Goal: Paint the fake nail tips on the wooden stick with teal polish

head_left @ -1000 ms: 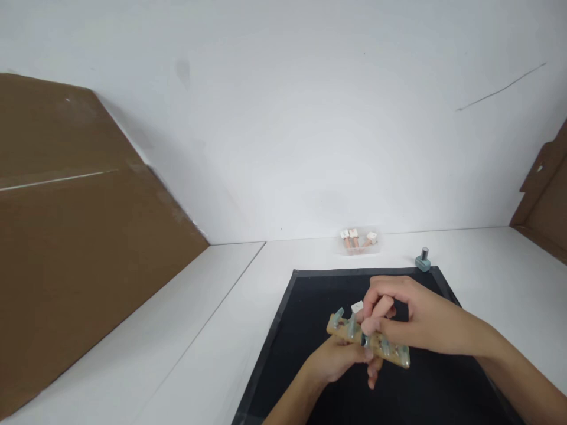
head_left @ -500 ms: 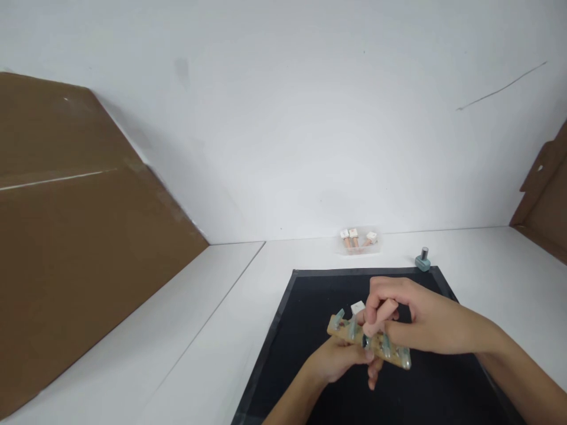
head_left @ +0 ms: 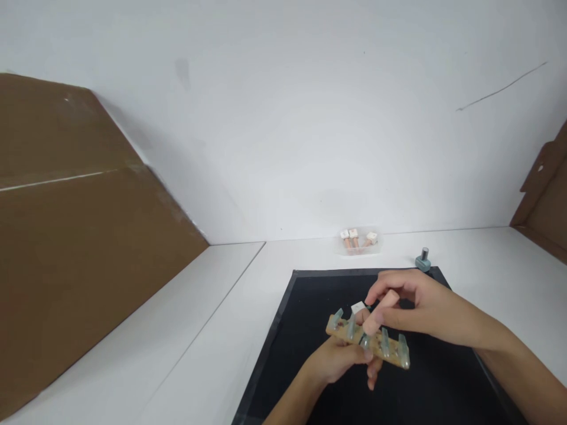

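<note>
My left hand (head_left: 334,360) grips a tan wooden strip (head_left: 396,359) from below, tilted above the black mat. Several translucent greenish prongs (head_left: 385,342) stand up along the strip. A pinkish cylinder (head_left: 381,313) leans up at the middle of the strip, its lower end against a prong. My right hand (head_left: 411,304) is around this cylinder with thumb and forefinger apart. The thumb lies close beside the cylinder; whether it touches is unclear. A white square block (head_left: 358,307) shows just behind the strip, its lower part hidden.
A clear plastic tray (head_left: 358,250) with several white-headed, pinkish-stemmed pieces stands by the wall. A grey-green piece with a metal post (head_left: 423,260) sits at the far right corner of the black mat (head_left: 274,366). Brown cardboard panels (head_left: 88,236) flank the white table.
My right hand's fingers have spread from the pinkish cylinder, and the hand has lifted slightly. The cylinder stays at the middle of the strip. My left hand has barely moved.
</note>
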### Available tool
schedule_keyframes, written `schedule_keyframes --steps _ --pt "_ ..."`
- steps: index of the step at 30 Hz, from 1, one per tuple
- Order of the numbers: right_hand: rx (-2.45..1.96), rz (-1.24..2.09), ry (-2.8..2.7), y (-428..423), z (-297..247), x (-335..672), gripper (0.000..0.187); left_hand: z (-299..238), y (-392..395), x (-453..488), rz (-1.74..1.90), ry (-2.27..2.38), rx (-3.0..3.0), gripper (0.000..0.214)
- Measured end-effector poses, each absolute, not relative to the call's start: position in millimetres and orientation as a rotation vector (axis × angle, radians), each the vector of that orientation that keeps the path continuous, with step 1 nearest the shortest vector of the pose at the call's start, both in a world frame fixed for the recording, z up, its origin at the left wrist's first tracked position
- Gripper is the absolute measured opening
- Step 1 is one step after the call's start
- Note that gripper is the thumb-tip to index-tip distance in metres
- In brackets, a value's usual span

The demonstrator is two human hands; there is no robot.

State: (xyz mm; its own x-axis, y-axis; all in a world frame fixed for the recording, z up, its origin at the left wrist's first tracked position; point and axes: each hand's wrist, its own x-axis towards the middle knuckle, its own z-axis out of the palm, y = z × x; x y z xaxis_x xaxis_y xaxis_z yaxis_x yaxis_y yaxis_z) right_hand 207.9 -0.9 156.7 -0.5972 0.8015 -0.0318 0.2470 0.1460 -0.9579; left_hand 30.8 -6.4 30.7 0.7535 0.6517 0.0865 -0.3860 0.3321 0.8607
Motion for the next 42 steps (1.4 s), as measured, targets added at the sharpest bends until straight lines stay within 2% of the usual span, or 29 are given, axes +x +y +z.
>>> schedule_keyframes --steps 7,12,16,21,26,42 --pt "-0.852 1.605 -1.803 2.6 156.9 208.3 0.018 35.0 -10.8 29.2 0.663 0.362 1.011 0.04" --pt "-0.873 1.668 -1.814 5.6 154.7 207.3 0.014 35.0 -9.7 32.5 0.697 0.327 1.012 0.041" --pt "-0.866 1.605 -1.898 4.8 154.4 206.2 0.008 37.8 -9.4 33.8 0.683 0.335 1.027 0.037" --pt "-0.896 1.465 -1.998 3.5 154.6 208.0 0.016 37.4 -8.2 33.8 0.684 0.339 1.014 0.038" --pt "-0.91 1.36 -2.096 0.6 158.8 207.3 0.016 37.2 -6.3 34.1 0.681 0.322 1.013 0.037" --pt "-0.949 1.345 -2.036 -5.5 159.3 203.3 0.016 40.6 -7.7 34.0 0.632 0.415 1.041 0.042"
